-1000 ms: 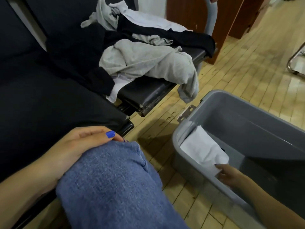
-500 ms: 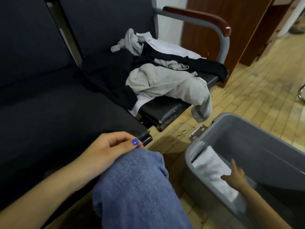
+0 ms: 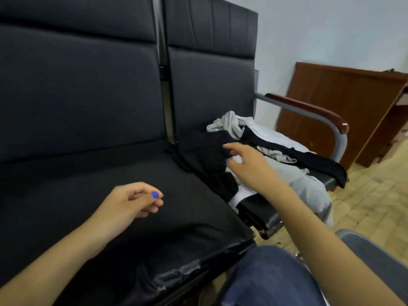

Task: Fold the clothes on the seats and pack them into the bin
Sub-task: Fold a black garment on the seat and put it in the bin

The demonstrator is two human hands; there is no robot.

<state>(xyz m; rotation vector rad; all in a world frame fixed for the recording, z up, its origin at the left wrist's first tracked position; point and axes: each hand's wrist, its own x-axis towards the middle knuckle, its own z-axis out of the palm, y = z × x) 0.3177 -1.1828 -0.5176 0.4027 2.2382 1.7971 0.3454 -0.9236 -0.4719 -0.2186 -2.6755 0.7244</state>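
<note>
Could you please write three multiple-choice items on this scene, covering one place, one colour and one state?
1. Where does the pile of clothes lie?
A. on the seat beside the armrest
B. on the floor
C. on the wooden desk

2. What colour is the nail on the left hand?
A. red
B. blue
C. unpainted

3. What is the right hand doing?
A. resting on the knee
B. gripping the armrest
C. reaching over the pile with a finger stretched out

Answers:
1. A, since the clothes are heaped on the right seat next to the curved armrest.
2. B, since the thumbnail shows bright blue.
3. C, since the arm is extended to the clothes; whether it touches them is unclear.
</note>
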